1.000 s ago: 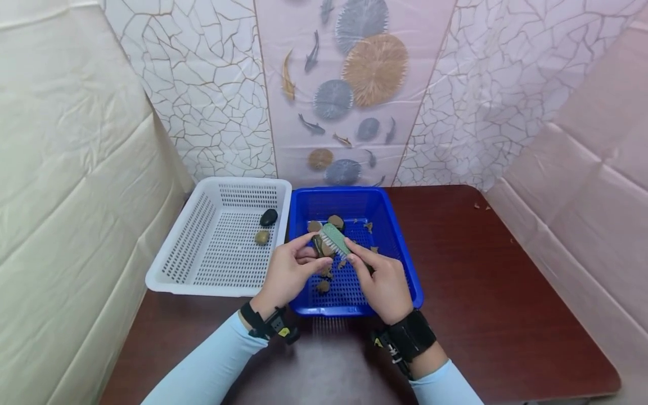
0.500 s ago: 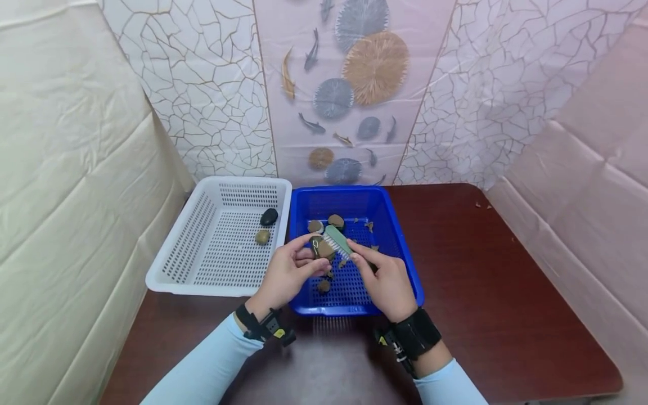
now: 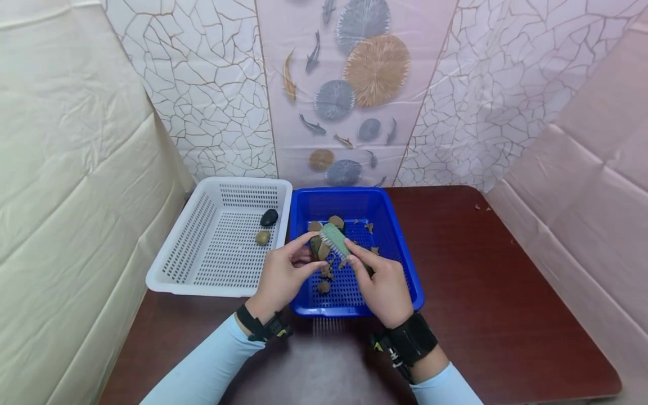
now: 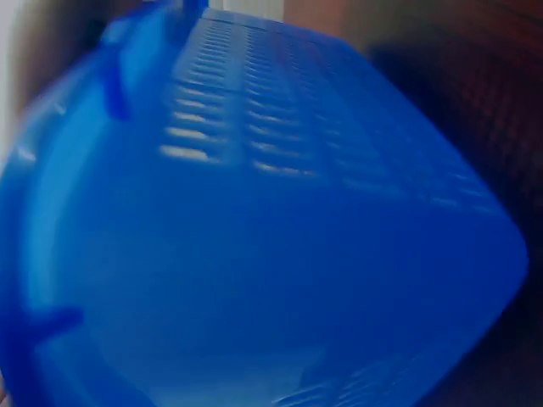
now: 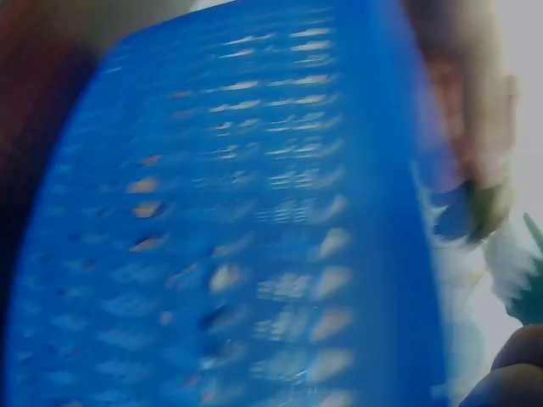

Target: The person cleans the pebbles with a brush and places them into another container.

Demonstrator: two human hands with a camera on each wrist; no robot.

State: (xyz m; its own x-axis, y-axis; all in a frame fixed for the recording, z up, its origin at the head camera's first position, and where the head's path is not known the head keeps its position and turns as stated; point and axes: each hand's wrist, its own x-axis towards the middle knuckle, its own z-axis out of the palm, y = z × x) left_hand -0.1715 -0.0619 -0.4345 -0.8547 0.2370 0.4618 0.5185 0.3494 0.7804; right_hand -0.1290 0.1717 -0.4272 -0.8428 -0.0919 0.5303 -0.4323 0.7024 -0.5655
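Over the blue basket (image 3: 349,311) in the head view, my left hand (image 3: 280,275) holds a dark stone (image 3: 315,246) with a brown muddy patch between fingers and thumb. My right hand (image 3: 385,287) grips a green scrubbing brush (image 3: 335,236), its white bristles against the stone's right side. Part of the stone is hidden by the brush and fingers. The left wrist view is filled by the outside of the blue basket. In the blurred right wrist view, the brush (image 5: 528,292) and stone (image 5: 488,208) show at the right edge.
Two muddy stones (image 3: 336,221) and several brown crumbs (image 3: 326,273) lie in the blue basket. Beside it on the left, a white basket (image 3: 212,291) holds a black stone (image 3: 269,217) and a tan stone (image 3: 262,238). Both stand on a dark red table (image 3: 481,292).
Half a second ago the stone's muddy face was more exposed, with the brush slightly lower right. Now the brush has slid up and left across it. Both hands keep their hold.
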